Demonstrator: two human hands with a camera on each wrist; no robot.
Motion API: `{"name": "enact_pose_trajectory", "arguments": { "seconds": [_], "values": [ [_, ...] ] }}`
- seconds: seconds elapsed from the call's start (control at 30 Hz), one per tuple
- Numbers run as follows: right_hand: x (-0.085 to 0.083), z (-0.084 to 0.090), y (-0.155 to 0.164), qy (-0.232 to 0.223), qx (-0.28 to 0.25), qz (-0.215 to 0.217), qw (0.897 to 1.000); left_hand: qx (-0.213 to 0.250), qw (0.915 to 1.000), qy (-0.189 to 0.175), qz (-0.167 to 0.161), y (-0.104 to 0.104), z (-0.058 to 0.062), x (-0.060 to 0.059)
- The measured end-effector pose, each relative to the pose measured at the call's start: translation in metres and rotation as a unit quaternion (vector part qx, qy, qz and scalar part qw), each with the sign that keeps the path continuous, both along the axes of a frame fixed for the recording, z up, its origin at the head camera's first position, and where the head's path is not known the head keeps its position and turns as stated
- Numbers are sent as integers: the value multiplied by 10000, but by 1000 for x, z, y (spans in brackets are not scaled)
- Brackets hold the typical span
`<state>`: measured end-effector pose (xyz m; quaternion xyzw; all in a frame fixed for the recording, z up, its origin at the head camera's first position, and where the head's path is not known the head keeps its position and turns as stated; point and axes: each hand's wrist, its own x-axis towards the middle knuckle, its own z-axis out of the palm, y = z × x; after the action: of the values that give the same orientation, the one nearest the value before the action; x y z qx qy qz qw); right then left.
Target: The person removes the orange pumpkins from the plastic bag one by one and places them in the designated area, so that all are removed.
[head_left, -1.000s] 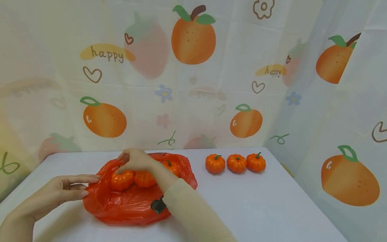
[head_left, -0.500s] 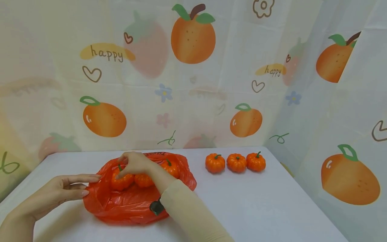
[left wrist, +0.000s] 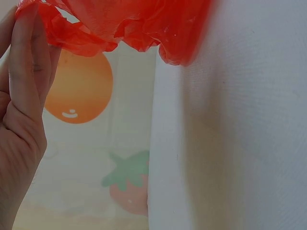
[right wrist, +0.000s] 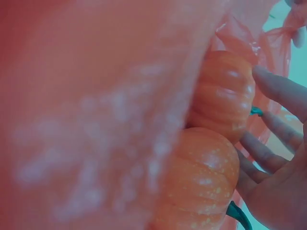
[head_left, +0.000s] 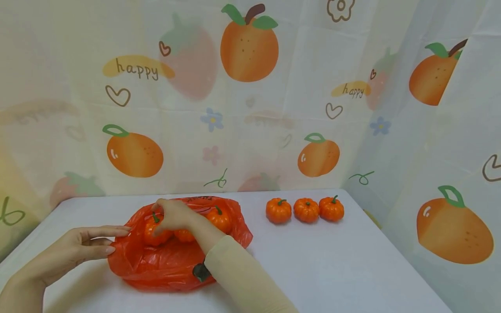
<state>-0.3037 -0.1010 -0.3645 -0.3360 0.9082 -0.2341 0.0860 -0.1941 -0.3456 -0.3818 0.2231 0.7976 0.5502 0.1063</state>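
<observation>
A red plastic bag (head_left: 176,278) lies on the table with its mouth wide, holding small orange pumpkins. My left hand (head_left: 74,248) pinches the bag's left rim between thumb and fingers; the left wrist view shows that hand (left wrist: 29,91) at the crumpled plastic. Inside the bag, my right hand (head_left: 178,215) is at the leftmost pumpkin (head_left: 152,234), thumb in front of its green stem. Its fingers (right wrist: 268,158) look loose and spread in the right wrist view, some touching the pumpkin. A middle pumpkin (head_left: 184,236) is partly hidden by that hand, and another pumpkin (head_left: 220,221) sits to its right.
Three more pumpkins, a left one (head_left: 278,211), a middle one (head_left: 306,211) and a right one (head_left: 331,209), stand in a row at the back right of the white table (head_left: 332,269). A fruit-print curtain (head_left: 250,108) hangs behind and along the right.
My right hand has shifted slightly down and right beside the leftmost pumpkin, its forearm drifting left. The left hand stays on the bag's rim, and the three pumpkins outside have not moved.
</observation>
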Motion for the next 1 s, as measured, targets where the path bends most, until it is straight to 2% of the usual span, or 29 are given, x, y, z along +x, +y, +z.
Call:
{"name": "enact_pose_trajectory", "arguments": {
  "seconds": [0.27, 0.67, 1.0],
  "values": [
    [6, -1, 0, -125, 115, -56, 9998, 30, 10000, -1, -28, 1, 0, 1],
    [11, -2, -4, -29, 364, -131, 9992, -1, 10000, -57, 15, 0, 0, 1],
    [7, -6, -5, 152, 448, 110, 9988, 80, 9999, -74, -63, 0, 0, 2]
  ]
}}
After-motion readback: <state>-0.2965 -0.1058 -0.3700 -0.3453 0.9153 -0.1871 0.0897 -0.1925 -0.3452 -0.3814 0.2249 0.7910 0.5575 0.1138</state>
